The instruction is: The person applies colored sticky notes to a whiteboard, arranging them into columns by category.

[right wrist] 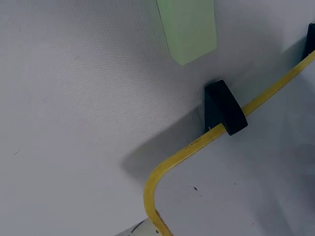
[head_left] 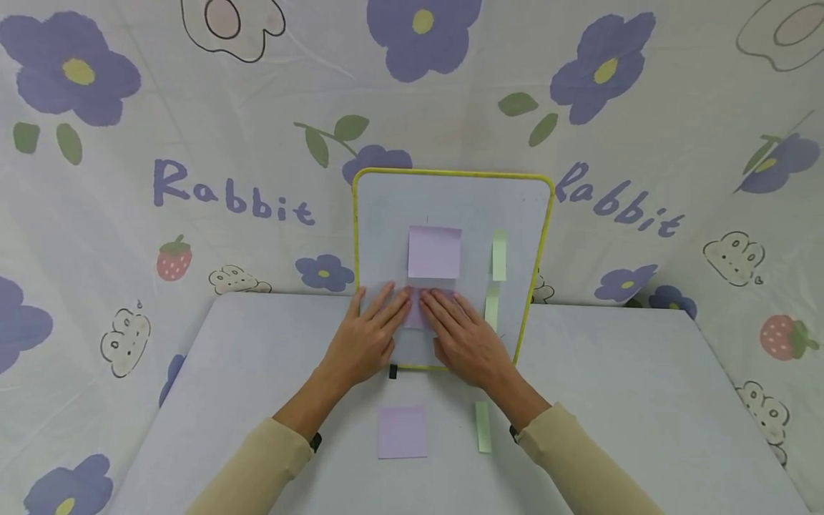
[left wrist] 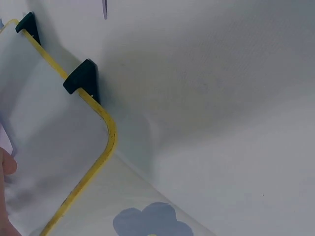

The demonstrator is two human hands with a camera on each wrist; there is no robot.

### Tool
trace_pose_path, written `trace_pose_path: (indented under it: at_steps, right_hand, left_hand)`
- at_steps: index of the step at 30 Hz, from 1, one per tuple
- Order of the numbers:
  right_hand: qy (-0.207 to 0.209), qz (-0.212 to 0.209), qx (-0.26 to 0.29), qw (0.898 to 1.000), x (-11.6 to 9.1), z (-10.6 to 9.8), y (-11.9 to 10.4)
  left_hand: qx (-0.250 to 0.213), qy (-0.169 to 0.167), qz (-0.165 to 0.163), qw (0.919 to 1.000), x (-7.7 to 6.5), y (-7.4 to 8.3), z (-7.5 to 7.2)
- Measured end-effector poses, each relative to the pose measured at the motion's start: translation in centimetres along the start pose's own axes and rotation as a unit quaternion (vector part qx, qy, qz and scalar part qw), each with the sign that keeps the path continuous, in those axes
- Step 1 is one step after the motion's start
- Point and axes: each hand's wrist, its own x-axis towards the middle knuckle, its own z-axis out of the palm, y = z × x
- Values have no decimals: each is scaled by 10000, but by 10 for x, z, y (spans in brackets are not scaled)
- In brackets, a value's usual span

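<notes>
A small whiteboard [head_left: 386, 222] with a yellow rim stands upright on the table. Fingers outstretched, my left hand [head_left: 365, 342] presses the left side of the lower purple sticky note [head_left: 415, 320] against the board. From the other side, my right hand [head_left: 471, 346] rests its fingertips on the same note, partly covering it. Just above them, another purple sticky note [head_left: 434, 252] is on the board. Two narrow green sticky notes, an upper one [head_left: 499, 256] and a lower one [head_left: 492, 309], run down the board's right side; my right hand overlaps the lower one.
A purple sticky note pad [head_left: 402, 433] and a green strip pad [head_left: 483, 427] lie on the white table [head_left: 605, 400] between my forearms. Black feet, one in the left wrist view [left wrist: 82, 78] and one in the right wrist view [right wrist: 226, 107], hold the board's bottom edge. Behind hangs a patterned cloth [head_left: 244, 129].
</notes>
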Motion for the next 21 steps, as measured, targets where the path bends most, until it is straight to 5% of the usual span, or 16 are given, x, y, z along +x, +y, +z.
trace_pose_path:
  at_steps: [21]
  right_hand:
    - [44,122,179,9998,-19,-3,14]
  left_hand:
    - [-81,-40,-12,10000,-3,-2,1]
